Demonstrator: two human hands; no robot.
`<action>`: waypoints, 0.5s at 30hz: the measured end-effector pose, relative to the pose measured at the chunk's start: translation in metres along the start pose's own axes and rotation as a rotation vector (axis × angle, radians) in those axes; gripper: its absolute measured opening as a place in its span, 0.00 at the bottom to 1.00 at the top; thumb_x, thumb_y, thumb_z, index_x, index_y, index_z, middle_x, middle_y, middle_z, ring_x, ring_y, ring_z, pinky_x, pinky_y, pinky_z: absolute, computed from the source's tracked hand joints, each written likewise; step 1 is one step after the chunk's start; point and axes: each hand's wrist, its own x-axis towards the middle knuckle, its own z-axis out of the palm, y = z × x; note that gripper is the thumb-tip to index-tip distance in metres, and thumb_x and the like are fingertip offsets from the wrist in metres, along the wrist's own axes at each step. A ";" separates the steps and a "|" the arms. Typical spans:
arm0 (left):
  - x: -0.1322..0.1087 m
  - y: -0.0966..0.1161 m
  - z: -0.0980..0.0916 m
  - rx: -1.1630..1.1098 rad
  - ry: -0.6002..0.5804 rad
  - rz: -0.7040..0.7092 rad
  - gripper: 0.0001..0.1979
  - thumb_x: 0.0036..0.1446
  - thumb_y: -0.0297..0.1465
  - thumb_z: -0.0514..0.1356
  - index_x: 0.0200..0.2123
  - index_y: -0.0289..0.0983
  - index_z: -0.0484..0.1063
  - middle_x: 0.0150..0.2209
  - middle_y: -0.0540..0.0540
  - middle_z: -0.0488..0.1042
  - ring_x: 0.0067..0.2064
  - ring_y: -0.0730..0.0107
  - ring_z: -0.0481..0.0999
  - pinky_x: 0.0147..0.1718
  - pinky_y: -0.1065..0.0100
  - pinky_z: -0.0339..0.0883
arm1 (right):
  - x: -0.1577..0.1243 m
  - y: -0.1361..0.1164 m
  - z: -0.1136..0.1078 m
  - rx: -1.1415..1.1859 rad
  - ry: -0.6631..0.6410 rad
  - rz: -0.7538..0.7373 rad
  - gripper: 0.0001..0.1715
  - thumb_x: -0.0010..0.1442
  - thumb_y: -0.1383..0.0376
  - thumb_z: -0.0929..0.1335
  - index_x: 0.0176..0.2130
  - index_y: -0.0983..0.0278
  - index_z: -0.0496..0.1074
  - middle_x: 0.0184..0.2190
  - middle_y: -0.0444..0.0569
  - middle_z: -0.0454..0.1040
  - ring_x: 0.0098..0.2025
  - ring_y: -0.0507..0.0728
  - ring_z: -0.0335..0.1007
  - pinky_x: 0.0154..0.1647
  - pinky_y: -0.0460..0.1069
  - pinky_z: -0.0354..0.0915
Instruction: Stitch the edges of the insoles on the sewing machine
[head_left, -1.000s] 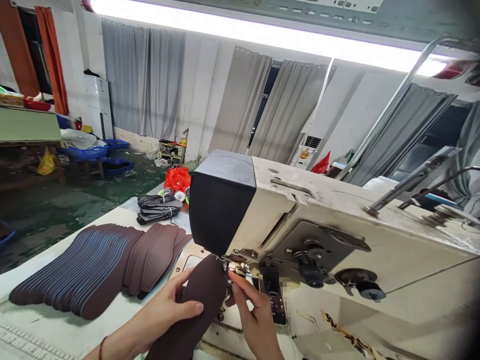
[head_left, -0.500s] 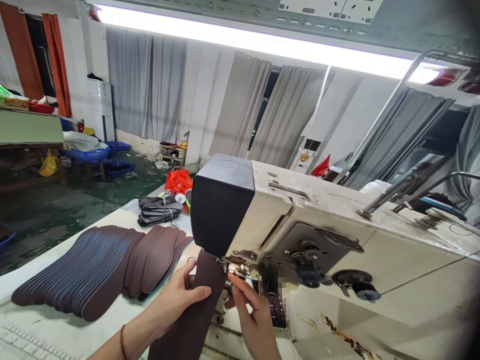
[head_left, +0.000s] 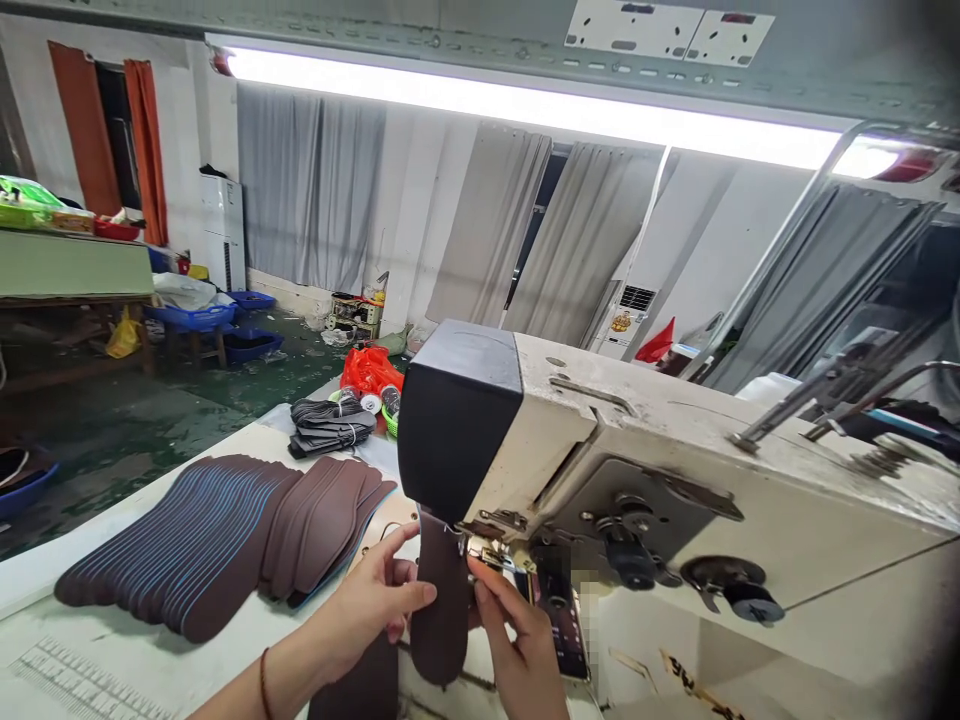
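ok so biggest thing first: one long strip light (head_left: pixel 525 100) runs right across the ceiling, and under it I count about five grey curtain panels (head_left: pixel 311 190) on the back wall plus two orange ones (head_left: pixel 146 150) far left; floor back there is dark green and messy; one white worktable (head_left: pixel 112 650) fills my lower view; one cream sewing machine (head_left: pixel 675 480) with a black head end sits on it, close up; left of that is one big fanned-out spread of brown insoles (head_left: pixel 217 540) with blue edges, too many to count properly; behind it one small dark bundle (head_left: pixel 330 425) and one red bag (head_left: pixel 371 368); now the hands, two of them; my left hand (head_left: pixel 375 600) pinches one brown insole (head_left: pixel 441 600) that hangs on end right under the needle area, thumb across its face; my right hand (head_left: pixel 517 630) has its fingertips closed up at the presser foot, touching the insole's right edge.
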 end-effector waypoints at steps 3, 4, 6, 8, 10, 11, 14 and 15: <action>0.002 0.006 -0.004 0.023 -0.055 -0.039 0.44 0.39 0.33 0.69 0.60 0.37 0.56 0.23 0.58 0.66 0.19 0.81 0.62 0.17 0.76 0.52 | -0.001 0.001 0.000 0.040 -0.025 0.057 0.24 0.61 0.50 0.64 0.47 0.60 0.78 0.25 0.46 0.79 0.30 0.53 0.76 0.35 0.43 0.71; 0.004 0.008 -0.005 0.027 -0.073 -0.048 0.44 0.39 0.32 0.69 0.59 0.37 0.56 0.24 0.56 0.67 0.20 0.80 0.64 0.17 0.76 0.53 | -0.001 0.002 0.000 0.050 -0.040 0.079 0.24 0.61 0.50 0.64 0.48 0.59 0.77 0.25 0.45 0.79 0.29 0.52 0.75 0.36 0.42 0.70; 0.008 0.012 -0.007 0.029 -0.114 -0.051 0.43 0.38 0.31 0.68 0.59 0.37 0.56 0.26 0.55 0.69 0.21 0.79 0.67 0.18 0.76 0.53 | -0.001 0.003 -0.001 0.059 -0.066 0.115 0.24 0.61 0.50 0.64 0.49 0.57 0.76 0.23 0.43 0.78 0.28 0.51 0.73 0.35 0.41 0.68; 0.013 0.015 -0.009 0.031 -0.143 -0.041 0.40 0.39 0.29 0.68 0.57 0.38 0.58 0.25 0.56 0.69 0.21 0.79 0.67 0.18 0.76 0.52 | -0.002 0.003 -0.001 0.066 -0.074 0.137 0.24 0.61 0.49 0.63 0.50 0.57 0.75 0.22 0.42 0.78 0.27 0.50 0.73 0.35 0.41 0.67; 0.019 0.017 -0.009 0.035 -0.156 -0.026 0.37 0.38 0.28 0.68 0.54 0.37 0.62 0.23 0.56 0.68 0.21 0.80 0.66 0.18 0.76 0.52 | -0.002 0.003 -0.002 0.062 -0.070 0.148 0.24 0.61 0.48 0.63 0.50 0.56 0.75 0.21 0.42 0.78 0.28 0.51 0.74 0.36 0.41 0.67; 0.023 0.018 -0.009 0.033 -0.151 -0.020 0.35 0.38 0.28 0.68 0.52 0.36 0.63 0.23 0.57 0.68 0.21 0.80 0.65 0.19 0.76 0.52 | -0.002 0.003 -0.002 0.053 -0.066 0.147 0.24 0.61 0.48 0.64 0.50 0.56 0.76 0.21 0.42 0.77 0.28 0.51 0.74 0.36 0.41 0.67; 0.033 0.016 -0.009 0.001 -0.118 0.014 0.27 0.37 0.29 0.69 0.43 0.35 0.67 0.22 0.57 0.67 0.20 0.81 0.63 0.19 0.75 0.52 | -0.002 0.004 -0.001 0.023 -0.071 0.138 0.24 0.61 0.48 0.63 0.50 0.54 0.75 0.20 0.41 0.77 0.29 0.51 0.75 0.34 0.41 0.67; 0.035 0.013 -0.008 -0.009 -0.105 0.030 0.24 0.37 0.29 0.69 0.41 0.35 0.68 0.22 0.56 0.68 0.20 0.82 0.63 0.20 0.75 0.52 | -0.002 0.004 0.000 0.021 -0.072 0.132 0.23 0.61 0.48 0.63 0.50 0.54 0.75 0.20 0.41 0.77 0.29 0.51 0.75 0.33 0.40 0.67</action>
